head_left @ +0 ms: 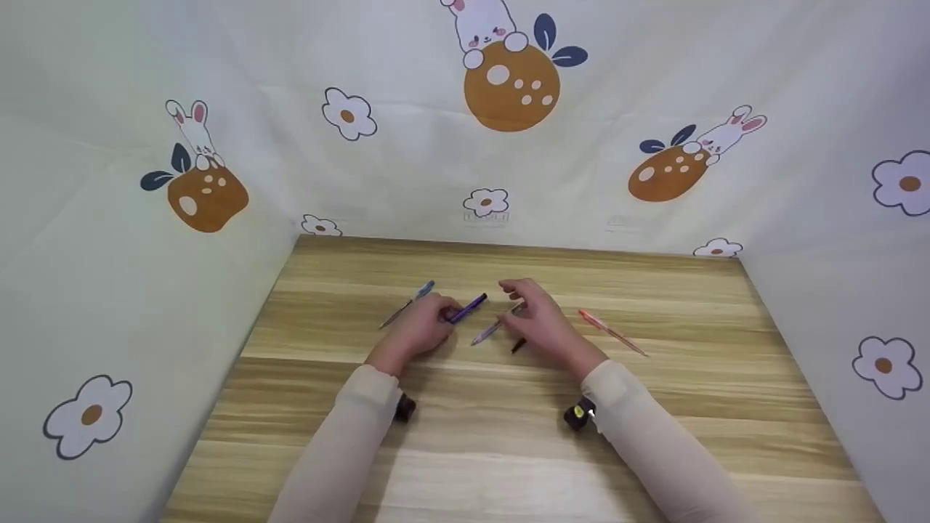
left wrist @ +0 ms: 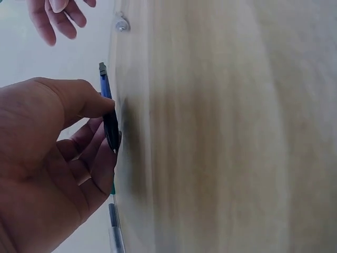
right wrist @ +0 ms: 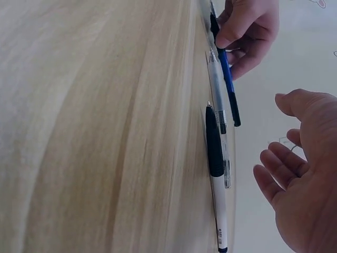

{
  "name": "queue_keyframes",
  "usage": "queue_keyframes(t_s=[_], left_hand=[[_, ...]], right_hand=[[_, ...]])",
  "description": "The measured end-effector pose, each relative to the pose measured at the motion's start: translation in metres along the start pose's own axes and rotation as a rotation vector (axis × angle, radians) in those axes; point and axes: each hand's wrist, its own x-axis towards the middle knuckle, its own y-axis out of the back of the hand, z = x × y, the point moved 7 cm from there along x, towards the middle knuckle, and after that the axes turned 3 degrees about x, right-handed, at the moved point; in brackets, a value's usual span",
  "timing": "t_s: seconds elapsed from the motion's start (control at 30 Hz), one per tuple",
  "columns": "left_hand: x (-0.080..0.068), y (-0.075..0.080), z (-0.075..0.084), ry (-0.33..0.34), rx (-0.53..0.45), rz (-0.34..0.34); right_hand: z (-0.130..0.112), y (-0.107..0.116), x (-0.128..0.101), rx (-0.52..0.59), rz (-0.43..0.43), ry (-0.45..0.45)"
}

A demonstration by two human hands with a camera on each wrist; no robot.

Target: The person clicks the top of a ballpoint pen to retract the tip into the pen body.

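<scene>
Now, four pens on the wooden surface (head_left: 508,450); left hand (head_left: 421,330) pinches the blue pen (head_left: 467,308) between thumb and fingers; right hand (head_left: 541,319) hovers, fingers loosely spread, over the clear pen (head_left: 488,333).

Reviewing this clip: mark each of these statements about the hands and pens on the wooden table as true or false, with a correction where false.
1. The left hand grips a blue pen. True.
2. The right hand grips the red pen. False: the red pen lies apart on the table, to the right of that hand, whose fingers are open and hold nothing.
3. A clear pen lies on the table between the two hands. True.
4. All pens are stacked in a cup. False: they lie loose on the table, another blue-capped pen to the left of the left hand.
</scene>
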Motion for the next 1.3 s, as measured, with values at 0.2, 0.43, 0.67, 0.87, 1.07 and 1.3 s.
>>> queue_keyframes(t_s=[0.2, 0.43, 0.67, 0.87, 1.07, 1.3], left_hand=[[0.003, 0.0, 0.004, 0.011, -0.228, 0.011], [0.002, -0.007, 0.019, -0.03, -0.499, -0.03], [0.002, -0.015, 0.031, -0.059, -0.707, -0.043], [0.003, -0.022, 0.045, -0.053, -0.845, -0.066], [0.003, -0.026, 0.062, -0.082, -0.927, -0.077], [0.001, -0.03, 0.078, -0.11, -0.952, -0.085]], right_hand=[[0.0, 0.007, 0.002, 0.065, 0.087, -0.009], [0.001, 0.017, 0.002, 0.245, 0.19, -0.139], [0.0, 0.022, 0.002, 0.41, 0.239, -0.176], [-0.01, 0.026, 0.003, 0.498, 0.258, -0.169], [-0.02, 0.03, 0.001, 0.559, 0.272, -0.162], [-0.026, 0.035, -0.001, 0.553, 0.27, -0.154]])
